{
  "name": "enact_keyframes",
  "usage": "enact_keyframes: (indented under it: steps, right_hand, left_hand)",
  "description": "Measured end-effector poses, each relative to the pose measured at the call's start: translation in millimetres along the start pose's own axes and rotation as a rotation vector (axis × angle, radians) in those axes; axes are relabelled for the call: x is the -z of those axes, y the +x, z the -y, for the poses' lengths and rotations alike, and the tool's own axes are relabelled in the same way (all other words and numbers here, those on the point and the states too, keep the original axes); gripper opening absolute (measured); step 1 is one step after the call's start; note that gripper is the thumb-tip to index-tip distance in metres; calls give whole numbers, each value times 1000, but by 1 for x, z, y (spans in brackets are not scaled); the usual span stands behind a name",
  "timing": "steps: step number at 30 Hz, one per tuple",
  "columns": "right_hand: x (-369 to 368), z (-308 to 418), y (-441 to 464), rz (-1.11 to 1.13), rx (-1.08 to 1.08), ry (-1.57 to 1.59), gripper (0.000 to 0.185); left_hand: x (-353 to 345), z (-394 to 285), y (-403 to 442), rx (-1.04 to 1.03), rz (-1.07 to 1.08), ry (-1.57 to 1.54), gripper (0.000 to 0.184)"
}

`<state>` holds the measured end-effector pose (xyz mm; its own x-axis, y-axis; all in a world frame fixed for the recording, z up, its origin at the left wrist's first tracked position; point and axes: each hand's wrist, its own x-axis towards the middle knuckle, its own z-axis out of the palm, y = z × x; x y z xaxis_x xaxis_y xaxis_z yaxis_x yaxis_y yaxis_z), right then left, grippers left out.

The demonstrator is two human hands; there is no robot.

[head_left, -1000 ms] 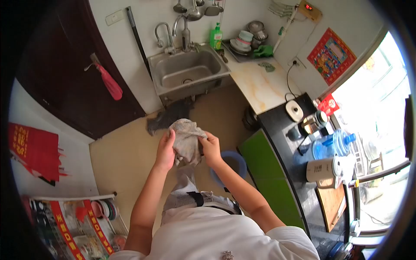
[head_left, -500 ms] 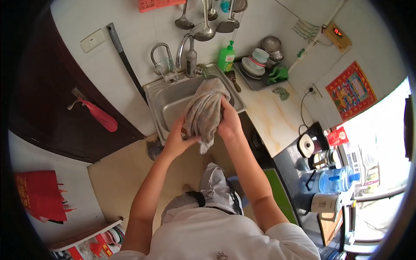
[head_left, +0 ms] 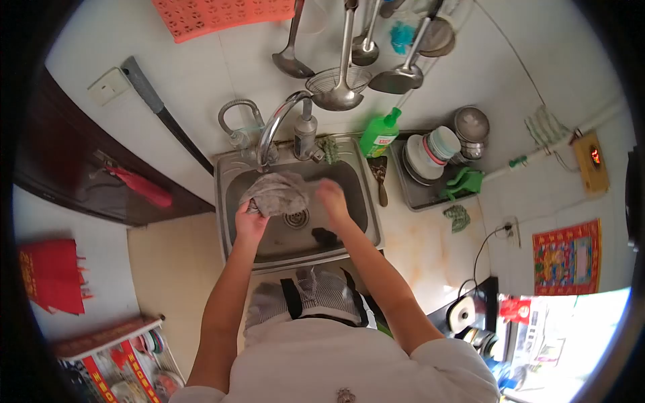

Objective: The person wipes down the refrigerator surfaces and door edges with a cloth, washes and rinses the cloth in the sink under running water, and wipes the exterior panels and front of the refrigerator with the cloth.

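A crumpled grey-brown cloth (head_left: 279, 193) hangs over the metal sink (head_left: 269, 256), close to the curved faucet (head_left: 272, 127). My left hand (head_left: 250, 221) grips its lower left side. My right hand (head_left: 332, 201) is to the right of the cloth, over the basin and apart from it; motion smears its fingers. Below the cloth the round drain (head_left: 296, 218) shows, and a small dark shape (head_left: 324, 236) lies in the basin near my right wrist.
Ladles (head_left: 338, 99) hang above the sink. On the right are a green soap bottle (head_left: 380, 133), a spatula (head_left: 382, 181) and a tray with stacked bowls (head_left: 440, 144). A black pole (head_left: 168, 117) leans at left, beside the dark door (head_left: 74, 161).
The view has moved forward to the sink. The cloth, gripped by both hands before, has come near the faucet in my left hand, and my right hand has let go and moved right.
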<state>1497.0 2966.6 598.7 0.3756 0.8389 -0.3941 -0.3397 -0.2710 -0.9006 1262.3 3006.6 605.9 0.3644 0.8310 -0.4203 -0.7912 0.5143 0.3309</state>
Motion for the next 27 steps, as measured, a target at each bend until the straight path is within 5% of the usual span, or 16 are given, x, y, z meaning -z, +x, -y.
enact_keyframes:
  steps: [3,6,9,12,15,21,24,27]
  right_hand:
    - [-6,24,48,-124,693,-665,54]
    - [-10,34,72,158,472,-780,58]
    - [-3,18,75,191,561,-821,60]
    - [1,11,78,300,980,-1418,64]
    - [0,7,63,295,982,-1573,71]
    - [-19,-82,16,384,265,-537,74]
    - [-52,-40,9,414,-739,246,69]
    - [-75,-77,30,311,-584,141,75]
  left_hand:
    - [3,14,6,-24,-31,-36,42]
    - [3,20,9,-49,-82,-121,45]
    - [-8,10,4,-32,-79,-99,47]
    - [-4,6,4,-29,-28,11,47]
    - [-15,11,3,1,-268,99,45]
    - [10,8,10,35,-377,181,32]
    - [-12,-2,2,38,-397,420,33]
    - [13,-8,12,-47,-399,1043,35]
